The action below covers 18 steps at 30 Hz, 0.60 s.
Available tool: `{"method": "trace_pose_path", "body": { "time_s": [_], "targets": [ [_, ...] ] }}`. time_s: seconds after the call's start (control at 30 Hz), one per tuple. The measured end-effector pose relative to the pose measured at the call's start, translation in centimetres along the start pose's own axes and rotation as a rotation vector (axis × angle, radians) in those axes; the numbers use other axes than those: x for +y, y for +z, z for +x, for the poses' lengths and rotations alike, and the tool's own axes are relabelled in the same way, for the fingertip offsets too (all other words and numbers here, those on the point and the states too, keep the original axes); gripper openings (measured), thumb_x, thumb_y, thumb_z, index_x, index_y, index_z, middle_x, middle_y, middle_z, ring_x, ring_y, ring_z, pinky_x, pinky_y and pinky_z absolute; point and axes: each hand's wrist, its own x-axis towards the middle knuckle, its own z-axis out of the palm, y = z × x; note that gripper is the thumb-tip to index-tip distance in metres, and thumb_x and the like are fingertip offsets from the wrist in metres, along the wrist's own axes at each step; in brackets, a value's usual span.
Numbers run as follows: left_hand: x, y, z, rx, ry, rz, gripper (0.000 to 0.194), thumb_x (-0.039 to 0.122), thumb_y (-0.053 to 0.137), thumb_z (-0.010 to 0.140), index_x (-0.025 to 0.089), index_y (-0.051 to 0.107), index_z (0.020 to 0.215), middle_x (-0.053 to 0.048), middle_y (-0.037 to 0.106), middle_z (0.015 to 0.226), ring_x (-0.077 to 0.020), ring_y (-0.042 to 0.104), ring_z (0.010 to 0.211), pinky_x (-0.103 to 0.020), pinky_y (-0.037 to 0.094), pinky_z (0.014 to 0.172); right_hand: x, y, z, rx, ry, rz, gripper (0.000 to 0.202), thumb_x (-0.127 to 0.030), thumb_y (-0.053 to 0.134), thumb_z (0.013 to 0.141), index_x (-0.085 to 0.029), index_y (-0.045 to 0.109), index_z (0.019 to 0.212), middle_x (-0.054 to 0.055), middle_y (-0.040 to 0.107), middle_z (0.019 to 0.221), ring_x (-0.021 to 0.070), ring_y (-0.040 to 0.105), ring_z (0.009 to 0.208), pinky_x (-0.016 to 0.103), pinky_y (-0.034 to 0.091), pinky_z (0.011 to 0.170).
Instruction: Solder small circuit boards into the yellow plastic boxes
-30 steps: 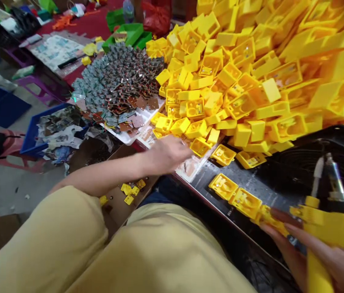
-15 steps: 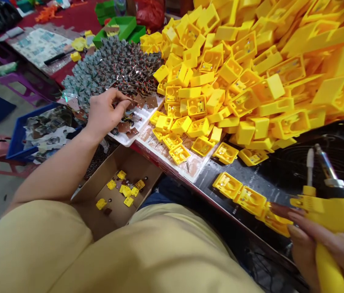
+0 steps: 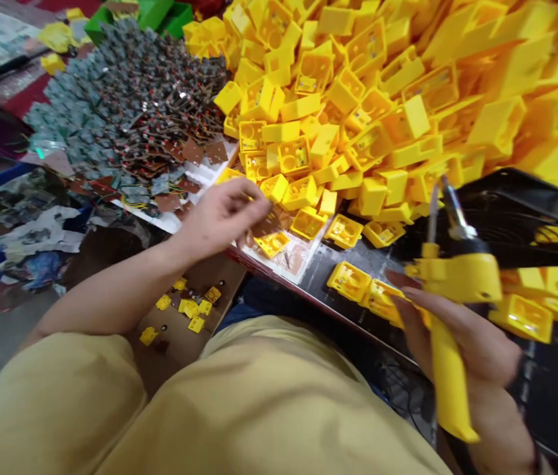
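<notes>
Left hand [image 3: 219, 214] grip pinched on small brown board [image 3: 265, 224] – by yellow housings [image 3: 309, 223], right hand [image 3: 462, 336] fist-tight round yellow soldering iron [image 3: 450, 376]

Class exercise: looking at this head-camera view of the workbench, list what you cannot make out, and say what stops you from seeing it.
1. What the left hand pinches: head view, its curled fingers hide it.
2. Detail of the yellow housings at upper right: motion blur.
3. Tip of the yellow soldering tool in the right hand: blurred, thin.
4. Individual parts in the grey circuit-board pile: too small.
5. The cardboard box: partly hidden by the left forearm and lap.
</notes>
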Motion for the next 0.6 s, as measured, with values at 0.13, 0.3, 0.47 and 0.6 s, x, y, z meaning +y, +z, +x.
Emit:
{"method": "trace_pose_path", "body": {
  "time_s": [0.13, 0.3, 0.47, 0.6],
  "targets": [
    [1.1, 7.1, 1.6, -0.411, -0.272, -0.348, 0.038, 0.051, 0.070, 0.085, 0.018, 0.051, 0.086, 0.009, 0.053, 0.048, -0.0040, 0.042, 0.030, -0.017, 0.030, 0.034, -2.0, 1.7, 1.5, -0.046, -0.164, 0.006, 0.051, -0.020, 0.081, 0.076, -0.033, 0.061, 0.121, 0.001, 0.073, 0.111, 0.0196, 0.072, 0.095, 0.029, 0.061, 0.082],
    [0.8, 9.5, 2.0, -0.629, -0.413, -0.547, 0.049, 0.057, 0.057, 0.091, 0.015, 0.056, 0.117, 0.002, 0.064, 0.056, -0.0101, 0.053, 0.036, -0.022, 0.044, 0.044, -2.1, 1.6, 2.0, 0.039, -0.152, 0.055, 0.045, -0.010, 0.076, 0.079, -0.032, 0.062, 0.116, -0.003, 0.073, 0.105, 0.0186, 0.072, 0.092, 0.030, 0.062, 0.084],
    [0.7, 6.5, 1.5, -0.615, -0.273, -0.405, 0.067, 0.060, 0.056, 0.091, 0.018, 0.049, 0.143, -0.016, 0.074, 0.110, -0.0224, 0.073, 0.095, -0.028, 0.055, 0.069, -2.4, 0.7, 1.7, 0.179, 0.161, 0.269, 0.041, -0.011, 0.076, 0.079, -0.025, 0.057, 0.113, -0.001, 0.070, 0.093, 0.0138, 0.072, 0.081, 0.023, 0.063, 0.075],
    [0.2, 7.2, 0.1, -0.612, -0.140, -0.376, 0.066, 0.051, 0.071, 0.085, 0.017, 0.057, 0.139, -0.015, 0.071, 0.118, -0.0226, 0.069, 0.109, -0.031, 0.055, 0.087, -2.8, 1.1, 1.4, 0.260, 0.264, 0.394, 0.037, -0.012, 0.075, 0.080, -0.025, 0.057, 0.109, -0.002, 0.069, 0.091, 0.0138, 0.071, 0.081, 0.025, 0.064, 0.076]
  ]
}}
